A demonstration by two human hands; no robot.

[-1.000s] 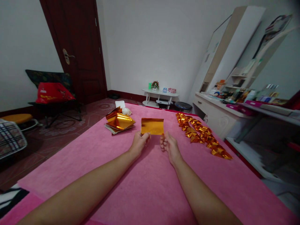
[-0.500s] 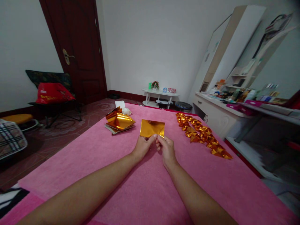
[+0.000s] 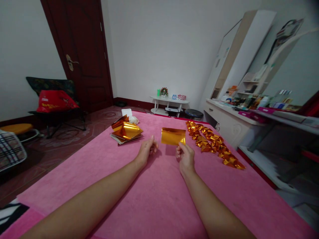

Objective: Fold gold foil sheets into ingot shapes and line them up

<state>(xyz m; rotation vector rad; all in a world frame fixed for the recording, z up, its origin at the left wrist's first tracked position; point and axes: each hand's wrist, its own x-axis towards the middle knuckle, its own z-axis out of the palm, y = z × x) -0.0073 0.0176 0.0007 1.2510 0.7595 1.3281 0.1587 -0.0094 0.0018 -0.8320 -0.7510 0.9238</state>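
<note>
A small rectangular sheet of gold foil paper (image 3: 173, 136) is pinched at its lower right corner by my right hand (image 3: 186, 157). It hangs above the pink cloth, its left end free. My left hand (image 3: 147, 151) is apart from the sheet, thumb raised and fingers loosely curled, with nothing visible in it. Beyond that hand lies a stack of gold foil sheets (image 3: 128, 130), some of them curling up. To the right, folded gold foil pieces (image 3: 206, 137) lie in rows.
Pink cloth (image 3: 149, 202) covers the surface under my arms. A white crumpled item (image 3: 134, 119) sits behind the stack. On the right stands a dressing table (image 3: 231, 122) crowded with bottles. A low white table (image 3: 169, 99) is by the wall, and a red bag (image 3: 56, 101) rests on a chair.
My left hand has let go of the foil sheet and drawn back to the left. With the sheet in its pinch, my right hand has shifted right.
</note>
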